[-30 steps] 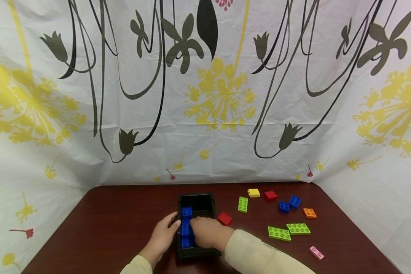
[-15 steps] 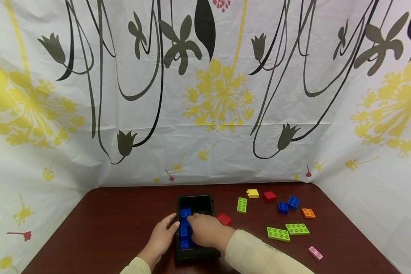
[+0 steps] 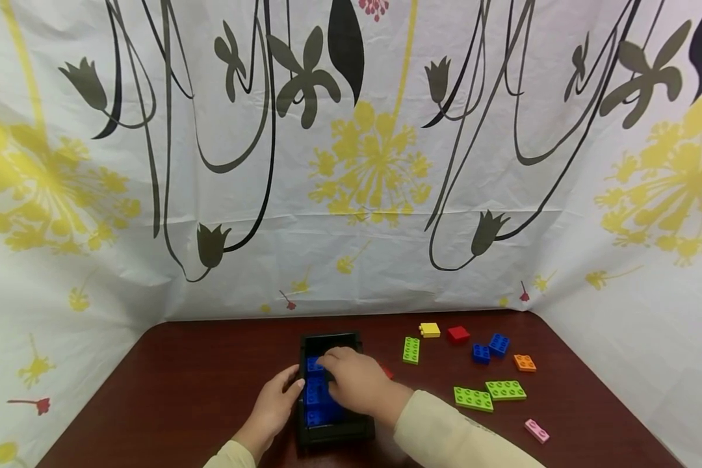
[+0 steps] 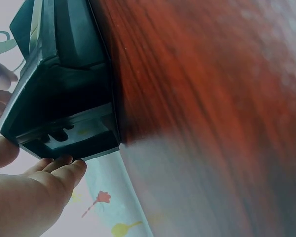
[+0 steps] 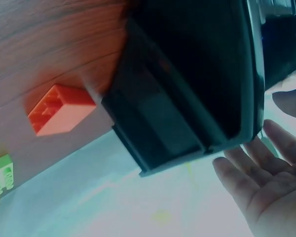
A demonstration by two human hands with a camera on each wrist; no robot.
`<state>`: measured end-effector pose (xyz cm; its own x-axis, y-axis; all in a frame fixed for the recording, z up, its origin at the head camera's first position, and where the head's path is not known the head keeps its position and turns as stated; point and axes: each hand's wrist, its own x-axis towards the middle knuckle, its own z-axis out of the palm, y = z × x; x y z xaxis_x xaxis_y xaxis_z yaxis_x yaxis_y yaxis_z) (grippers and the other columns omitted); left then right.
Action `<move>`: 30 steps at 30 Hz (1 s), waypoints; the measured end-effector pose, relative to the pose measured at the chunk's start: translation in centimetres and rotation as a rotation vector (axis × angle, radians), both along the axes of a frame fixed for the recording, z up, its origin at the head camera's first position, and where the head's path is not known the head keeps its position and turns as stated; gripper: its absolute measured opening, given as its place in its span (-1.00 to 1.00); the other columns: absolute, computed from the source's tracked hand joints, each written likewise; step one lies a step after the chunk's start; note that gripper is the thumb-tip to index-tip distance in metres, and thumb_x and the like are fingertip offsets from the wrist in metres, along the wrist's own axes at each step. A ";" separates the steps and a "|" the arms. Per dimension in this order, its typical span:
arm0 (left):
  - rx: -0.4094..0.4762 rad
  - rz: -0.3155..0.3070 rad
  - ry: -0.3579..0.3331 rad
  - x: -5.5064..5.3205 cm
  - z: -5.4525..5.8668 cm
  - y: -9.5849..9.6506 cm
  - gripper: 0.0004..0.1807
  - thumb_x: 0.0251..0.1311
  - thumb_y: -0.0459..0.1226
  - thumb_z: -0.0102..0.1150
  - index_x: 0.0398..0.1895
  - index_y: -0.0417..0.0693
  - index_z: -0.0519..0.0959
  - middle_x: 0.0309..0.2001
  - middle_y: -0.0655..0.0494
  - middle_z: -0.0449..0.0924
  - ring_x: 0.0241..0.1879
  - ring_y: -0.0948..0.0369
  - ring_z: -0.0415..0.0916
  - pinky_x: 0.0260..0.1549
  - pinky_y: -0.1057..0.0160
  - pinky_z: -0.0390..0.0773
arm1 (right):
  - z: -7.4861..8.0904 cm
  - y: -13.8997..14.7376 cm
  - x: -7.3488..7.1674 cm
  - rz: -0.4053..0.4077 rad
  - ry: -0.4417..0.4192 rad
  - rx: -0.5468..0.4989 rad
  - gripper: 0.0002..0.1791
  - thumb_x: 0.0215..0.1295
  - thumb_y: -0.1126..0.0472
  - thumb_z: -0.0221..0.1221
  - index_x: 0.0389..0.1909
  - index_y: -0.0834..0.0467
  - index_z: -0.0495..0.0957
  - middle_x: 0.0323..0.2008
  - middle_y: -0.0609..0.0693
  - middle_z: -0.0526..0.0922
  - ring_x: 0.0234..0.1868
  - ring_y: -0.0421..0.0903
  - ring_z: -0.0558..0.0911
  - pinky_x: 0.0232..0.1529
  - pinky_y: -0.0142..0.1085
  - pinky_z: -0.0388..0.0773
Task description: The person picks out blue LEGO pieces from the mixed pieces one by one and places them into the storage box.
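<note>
Loose bricks lie on the table right of the bin. The right hand, fingers loosely bent with nothing visible in them, hangs over the blue bricks inside, partly blocking them, while the left hand's extended fingers touch the bin's left wall. The head view nearly hides the near red brick; the right wrist view shows its hollow side.

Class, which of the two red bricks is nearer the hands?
The red brick right of the black box, partly hidden by the right hand in the head view; the other red brick lies farther back, beside the yellow brick.
</note>
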<state>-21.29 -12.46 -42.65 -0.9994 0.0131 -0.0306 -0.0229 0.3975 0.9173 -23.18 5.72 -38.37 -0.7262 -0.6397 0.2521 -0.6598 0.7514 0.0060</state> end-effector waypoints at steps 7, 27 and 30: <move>0.004 0.018 -0.015 0.0 0.0 0.1 -0.45 0.44 -0.23 -0.04 0.40 -0.32 0.23 0.35 -0.34 0.24 0.35 -0.26 0.14 0.17 -0.24 0.33 | 0.0 1.3 -0.5 0.012 0.073 -0.085 -0.55 0.20 0.19 0.30 0.14 0.10 0.55 0.13 0.04 0.54 0.15 -0.07 0.52 -0.05 -0.27 0.61; -0.002 0.025 0.000 0.0 -0.1 0.3 -0.46 0.44 -0.23 -0.04 0.39 -0.32 0.24 0.35 -0.33 0.25 0.34 -0.25 0.15 0.16 -0.23 0.35 | 0.3 5.1 -1.3 -0.044 0.175 -0.269 -0.49 0.13 0.18 0.35 0.14 0.12 0.52 0.11 0.08 0.52 0.03 -0.02 0.55 -0.22 -0.21 0.65; 0.003 0.026 0.004 0.0 -0.1 0.3 -0.46 0.45 -0.24 -0.04 0.38 -0.33 0.24 0.35 -0.33 0.25 0.34 -0.25 0.17 0.15 -0.21 0.38 | 0.2 5.9 -1.4 -0.071 0.172 -0.290 -0.49 0.12 0.19 0.35 0.13 0.11 0.53 0.10 0.07 0.52 0.05 -0.02 0.55 -0.25 -0.20 0.66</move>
